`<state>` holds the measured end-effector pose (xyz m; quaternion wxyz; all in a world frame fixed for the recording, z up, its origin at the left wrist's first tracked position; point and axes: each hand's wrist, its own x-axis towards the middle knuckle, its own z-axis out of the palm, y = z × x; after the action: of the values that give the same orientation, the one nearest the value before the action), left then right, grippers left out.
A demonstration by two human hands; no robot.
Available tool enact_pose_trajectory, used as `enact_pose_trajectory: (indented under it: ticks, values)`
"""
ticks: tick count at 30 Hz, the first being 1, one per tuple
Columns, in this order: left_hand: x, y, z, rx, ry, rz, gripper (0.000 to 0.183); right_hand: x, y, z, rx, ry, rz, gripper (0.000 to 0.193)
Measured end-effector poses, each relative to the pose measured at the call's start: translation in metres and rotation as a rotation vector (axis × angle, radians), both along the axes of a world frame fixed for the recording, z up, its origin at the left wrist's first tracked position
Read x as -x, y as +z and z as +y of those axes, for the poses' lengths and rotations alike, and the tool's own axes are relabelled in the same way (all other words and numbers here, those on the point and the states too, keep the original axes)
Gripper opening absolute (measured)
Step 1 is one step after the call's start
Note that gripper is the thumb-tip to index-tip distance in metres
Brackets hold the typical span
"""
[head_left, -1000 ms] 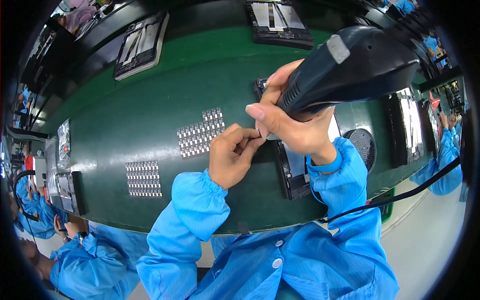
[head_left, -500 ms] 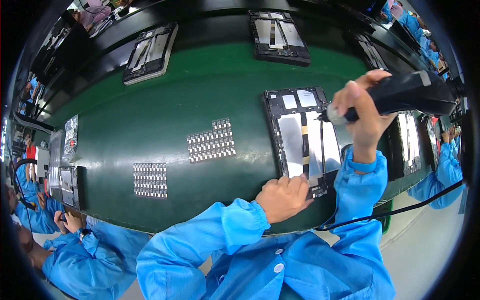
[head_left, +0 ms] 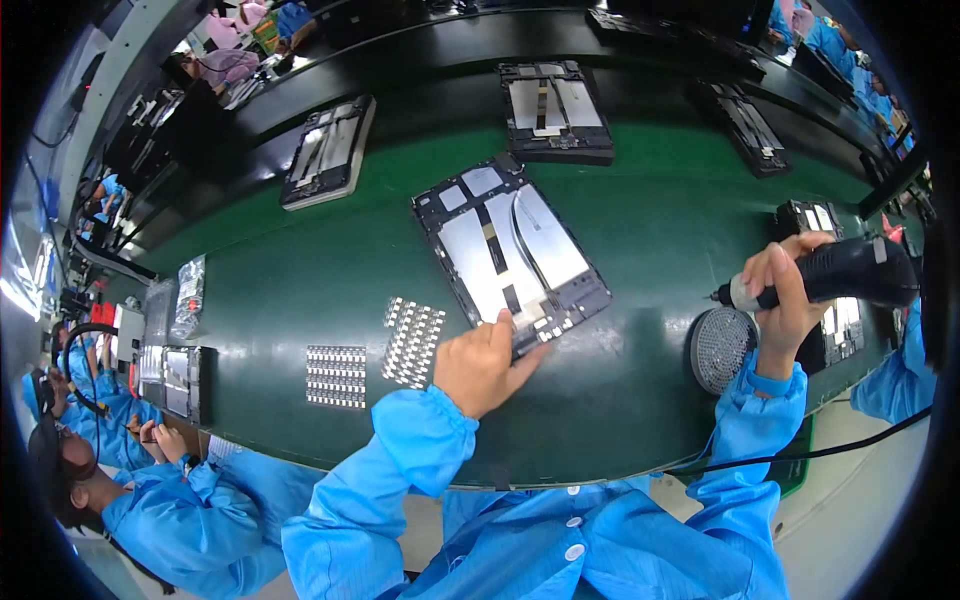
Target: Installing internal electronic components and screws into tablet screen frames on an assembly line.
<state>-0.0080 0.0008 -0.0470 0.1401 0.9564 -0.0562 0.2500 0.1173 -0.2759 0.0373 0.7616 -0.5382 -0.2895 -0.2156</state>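
My left hand [head_left: 480, 368] grips the near end of an opened tablet [head_left: 545, 235], thumb and fingers pinching its edge. The tablet lies turned on the green table, its inside with silver panels and dark flat cables facing up. In my right hand [head_left: 788, 300] is a black electric screwdriver [head_left: 855, 272], its tip pointing left over the table, apart from the tablet. Below that tip sits a round grey dish [head_left: 724, 350] with a dotted surface. Close to the tablet's left side is a sheet of small white-and-black pieces [head_left: 413, 342], lying askew.
Another sheet of small pieces [head_left: 336, 377] lies further left. Opened tablets rest along the far side, one at the far middle [head_left: 556, 105]. More stand at right [head_left: 845, 330] and left [head_left: 180, 385], near plastic bags [head_left: 190, 297]. A black cable [head_left: 800, 455] crosses at front right. A co-worker [head_left: 200, 510] sits left.
The tablet has moved left and turned, with my left hand on it. The nearby sheet has shifted and tilted. The screwdriver has come away from the tablet, and the round dish now shows.
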Motion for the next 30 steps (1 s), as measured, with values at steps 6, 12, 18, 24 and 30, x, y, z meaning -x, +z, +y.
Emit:
enact_pose_trajectory:
  ticks: [6, 12, 18, 24, 30]
  values:
    - [-0.032, 0.017, 0.044, -0.112, 0.156, 0.259, 0.048, 0.016, -0.018, -0.005, 0.056, 0.059, 0.048, 0.033]
    - [-0.091, 0.036, 0.116, -0.309, 0.196, 0.366, 0.046, 0.020, -0.024, 0.002, 0.081, 0.094, 0.054, 0.032]
    - [-0.158, 0.032, 0.159, -0.339, 0.308, 0.353, 0.038, 0.022, -0.030, 0.005, 0.092, 0.078, 0.122, 0.035]
    - [-0.194, 0.030, 0.115, -0.112, 0.202, 0.185, 0.033, 0.027, -0.029, 0.000, 0.075, 0.063, 0.168, 0.038]
    - [-0.235, 0.050, 0.075, -0.225, 0.006, 0.437, 0.070, 0.027, -0.035, -0.007, 0.064, 0.145, 0.205, 0.044]
